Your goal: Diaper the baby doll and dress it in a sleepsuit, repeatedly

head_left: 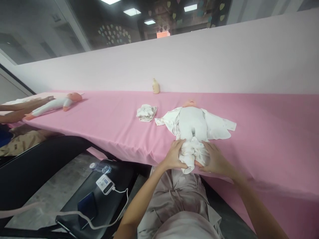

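A baby doll (192, 119) with a white cloth body lies on its back, head toward the wall and legs toward me. A white baby shirt (217, 124) is spread open on both sides of it. White printed baby pants (190, 149) are bunched around the doll's lower legs. My left hand (175, 155) grips the pants at their left side, thumb and fingers curled into the cloth. On the opposite side, my right hand (216, 160) holds the bunched cloth at the other leg, close to a bit of the doll's foot. The doll's feet are mostly hidden.
Folded white cloths (146, 113) lie left of the doll on the pink-covered table (112, 119). A small bottle (156, 86) stands by the wall. Another person's arms (30, 107) reach toward a second doll (56, 103). A black chair (114, 179) holds a power bank (105, 184) with cable.
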{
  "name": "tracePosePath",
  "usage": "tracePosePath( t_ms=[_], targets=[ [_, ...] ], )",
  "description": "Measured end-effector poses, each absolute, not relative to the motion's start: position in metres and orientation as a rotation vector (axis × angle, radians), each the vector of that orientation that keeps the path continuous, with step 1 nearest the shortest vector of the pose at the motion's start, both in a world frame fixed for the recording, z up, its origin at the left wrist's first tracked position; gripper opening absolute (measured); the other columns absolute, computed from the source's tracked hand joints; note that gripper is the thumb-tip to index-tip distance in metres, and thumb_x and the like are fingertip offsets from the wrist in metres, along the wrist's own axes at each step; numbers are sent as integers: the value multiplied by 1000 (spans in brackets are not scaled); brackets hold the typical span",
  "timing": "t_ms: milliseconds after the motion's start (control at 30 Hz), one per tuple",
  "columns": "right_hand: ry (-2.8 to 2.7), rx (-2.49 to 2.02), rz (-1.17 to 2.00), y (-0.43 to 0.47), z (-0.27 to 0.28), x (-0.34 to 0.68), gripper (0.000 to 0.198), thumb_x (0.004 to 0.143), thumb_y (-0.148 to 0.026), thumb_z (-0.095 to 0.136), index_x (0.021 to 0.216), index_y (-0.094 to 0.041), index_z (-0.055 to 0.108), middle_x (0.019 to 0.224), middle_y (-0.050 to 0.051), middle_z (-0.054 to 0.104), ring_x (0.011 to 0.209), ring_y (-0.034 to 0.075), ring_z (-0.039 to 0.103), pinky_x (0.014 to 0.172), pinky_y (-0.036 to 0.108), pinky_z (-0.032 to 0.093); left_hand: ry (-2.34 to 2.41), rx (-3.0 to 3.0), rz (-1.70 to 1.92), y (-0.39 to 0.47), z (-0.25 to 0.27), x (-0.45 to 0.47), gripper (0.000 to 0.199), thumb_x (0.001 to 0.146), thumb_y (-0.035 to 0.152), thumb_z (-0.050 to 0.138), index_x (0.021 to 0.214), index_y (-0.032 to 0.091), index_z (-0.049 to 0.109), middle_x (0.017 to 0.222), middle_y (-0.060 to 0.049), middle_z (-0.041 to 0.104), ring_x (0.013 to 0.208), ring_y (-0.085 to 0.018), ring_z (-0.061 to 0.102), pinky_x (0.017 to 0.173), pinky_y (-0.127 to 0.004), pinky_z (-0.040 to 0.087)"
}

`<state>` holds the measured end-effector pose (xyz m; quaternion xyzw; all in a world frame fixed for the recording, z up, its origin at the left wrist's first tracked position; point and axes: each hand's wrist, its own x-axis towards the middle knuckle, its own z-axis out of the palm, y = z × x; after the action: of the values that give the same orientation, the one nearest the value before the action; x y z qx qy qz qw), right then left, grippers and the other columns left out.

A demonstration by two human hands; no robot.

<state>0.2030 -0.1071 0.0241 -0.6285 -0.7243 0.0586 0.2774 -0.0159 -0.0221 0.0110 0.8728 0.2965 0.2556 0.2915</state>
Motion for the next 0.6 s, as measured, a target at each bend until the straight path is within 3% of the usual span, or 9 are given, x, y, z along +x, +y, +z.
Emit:
tracePosePath(
  t_ms=[133,267,367,433,600],
  targets=[
    [-1944,-1636,-25,-117,9,199,65,70,-46,66,125,-16,47,107,12,61,103,30,53,92,47,42,775,2390,864,-36,4,-16,94,54,38,77,136,19,36,122,-10,52,114,-27,47,107,-48,31],
    [-1880,-1523,-216,-127,-5,189,29,80,-27,56,109,-20,58,93,8,67,90,25,60,88,43,45,781,2688,1009,-53,-6,-13,51,75,25,57,125,20,49,102,-7,62,98,-22,55,103,-48,38],
    [-1763,-1448,-339,-133,-15,182,24,83,-22,52,105,-22,59,86,7,68,81,22,63,76,37,51,796,2815,1140,-64,-9,-11,38,84,22,44,120,17,54,84,-8,62,84,-21,59,82,-41,50],
    [-1725,-1412,-383,-137,-20,178,22,84,-25,52,104,-22,60,84,8,68,76,22,64,69,34,52,812,2835,1231,-69,-8,-11,35,89,27,42,119,16,56,74,-7,61,73,-21,60,68,-35,52],
    [-1747,-1443,-348,-136,-25,174,20,86,-29,50,100,-22,63,83,9,69,74,22,65,66,33,51,905,2845,1301,-73,-3,-15,33,92,27,37,118,16,55,75,-9,62,73,-20,61,65,-33,51]
  ],
)
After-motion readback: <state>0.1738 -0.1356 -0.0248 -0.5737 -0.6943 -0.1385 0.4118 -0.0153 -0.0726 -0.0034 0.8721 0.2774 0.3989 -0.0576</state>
